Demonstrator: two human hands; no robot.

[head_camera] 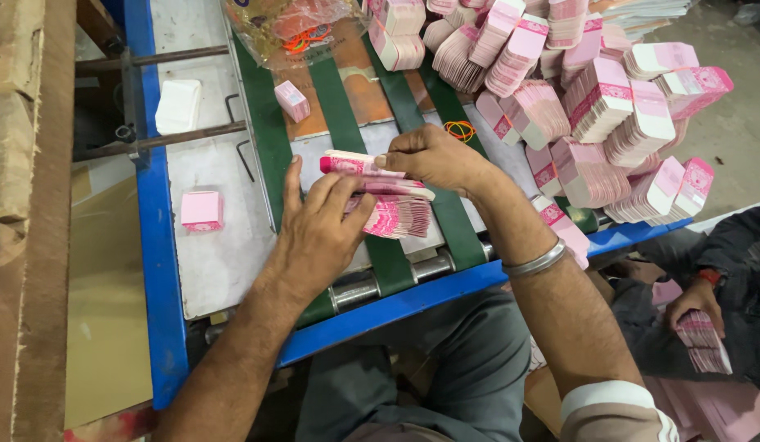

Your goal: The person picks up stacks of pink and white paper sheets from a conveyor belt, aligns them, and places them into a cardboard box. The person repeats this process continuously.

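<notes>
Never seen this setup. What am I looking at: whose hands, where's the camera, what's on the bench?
There is one picture, from a camera worn on the person's head, looking down at their own two bare hands. No robot is involved.

The left hand and right hand together gather a fanned stack of pink-and-white printed cards. It lies over the green belts of a blue-framed machine table; metal rollers show at the near edge.

Behind the hands is a big heap of banded bundles of the same cards. Loose orange rubber bands lie on the belt, and a clear bag holds more. Single small bundles sit at the left and further back.

At the lower right, another person's hand holds a separate stack.
</notes>
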